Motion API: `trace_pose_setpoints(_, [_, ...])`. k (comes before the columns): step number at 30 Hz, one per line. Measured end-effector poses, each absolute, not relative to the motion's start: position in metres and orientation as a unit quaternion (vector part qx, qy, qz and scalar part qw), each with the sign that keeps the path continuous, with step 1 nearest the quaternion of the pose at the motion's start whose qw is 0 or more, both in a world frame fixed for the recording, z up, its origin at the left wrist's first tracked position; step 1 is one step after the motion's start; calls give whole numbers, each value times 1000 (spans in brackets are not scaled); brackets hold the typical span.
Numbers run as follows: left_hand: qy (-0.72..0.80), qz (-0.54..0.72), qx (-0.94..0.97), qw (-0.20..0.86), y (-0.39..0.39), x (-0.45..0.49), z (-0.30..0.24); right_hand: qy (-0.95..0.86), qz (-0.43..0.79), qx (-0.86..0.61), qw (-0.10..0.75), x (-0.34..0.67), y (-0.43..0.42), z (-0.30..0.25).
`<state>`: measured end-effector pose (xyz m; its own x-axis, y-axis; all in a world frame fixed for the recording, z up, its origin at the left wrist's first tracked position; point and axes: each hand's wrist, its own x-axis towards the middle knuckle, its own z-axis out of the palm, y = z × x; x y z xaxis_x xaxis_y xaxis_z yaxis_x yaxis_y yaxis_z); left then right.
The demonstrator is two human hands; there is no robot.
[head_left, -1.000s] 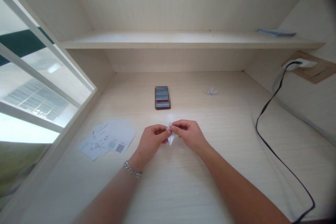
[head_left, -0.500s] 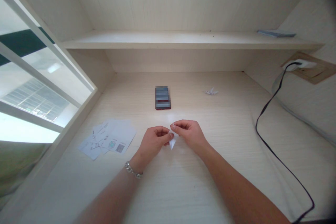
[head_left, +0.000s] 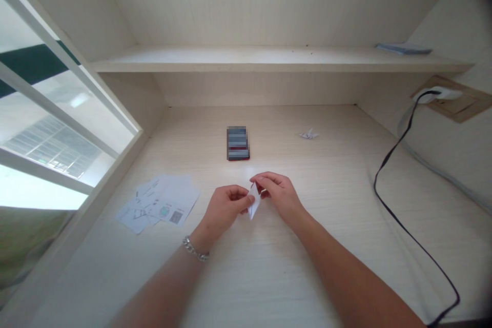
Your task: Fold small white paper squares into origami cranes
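Observation:
A small piece of folded white paper [head_left: 254,204] is held over the desk, one pointed end toward me. My left hand [head_left: 231,202], with a silver chain bracelet [head_left: 195,249] at its wrist, pinches the paper between thumb and fingers. At the upper right edge of the paper, my right hand [head_left: 277,190] has its thumb and fingertips closed on the top corner; the exact contact is partly hidden. Beyond the hands lies a dark rectangular object [head_left: 238,143], blurred out by pixels. A small folded paper crane [head_left: 309,134] rests farther back on the right.
Loose white paper sheets [head_left: 161,202] with printed marks overlap on the desk's left. A black cable [head_left: 395,221] runs from the wall socket [head_left: 457,98] down the right side. A shelf [head_left: 269,56] spans the back, holding a flat bluish item [head_left: 403,49]. A slatted frame borders the left.
My right thumb and fingers have shifted slightly up along the paper, showing more of its upper part. My left hand keeps its place.

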<state>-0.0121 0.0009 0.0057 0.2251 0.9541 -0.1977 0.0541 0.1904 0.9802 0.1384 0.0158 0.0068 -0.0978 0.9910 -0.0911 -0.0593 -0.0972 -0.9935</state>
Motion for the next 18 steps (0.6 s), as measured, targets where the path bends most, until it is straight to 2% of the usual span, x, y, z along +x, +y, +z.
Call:
trace_pose_setpoints(10, [503, 377, 526, 573, 0, -11, 5, -559, 504, -484, 446, 141, 16, 5])
trace_pose_setpoints(18, [508, 446, 476, 562, 4, -15, 6, -542, 577, -461, 401, 139, 17, 1])
